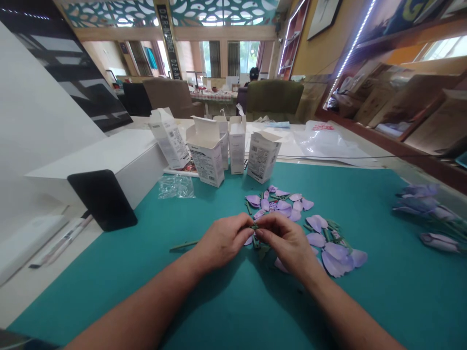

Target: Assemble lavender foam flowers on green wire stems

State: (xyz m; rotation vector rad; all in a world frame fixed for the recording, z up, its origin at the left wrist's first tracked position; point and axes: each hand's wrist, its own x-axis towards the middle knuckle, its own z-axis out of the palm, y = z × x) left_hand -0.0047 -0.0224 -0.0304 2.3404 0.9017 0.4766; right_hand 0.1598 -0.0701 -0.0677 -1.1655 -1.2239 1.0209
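Head view, pinching a small green piece [254, 226] (exact shape mostly hidden) with left hand [223, 239] and right hand [291, 239] together, over the teal mat [394, 301], just beside loose purple petals [283, 206], near a green stem [183, 246], before open white boxes [207, 163].

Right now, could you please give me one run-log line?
left hand: pinching green piece | right hand: pinching same piece | purple petals: on teal mat | white boxes: beyond petals
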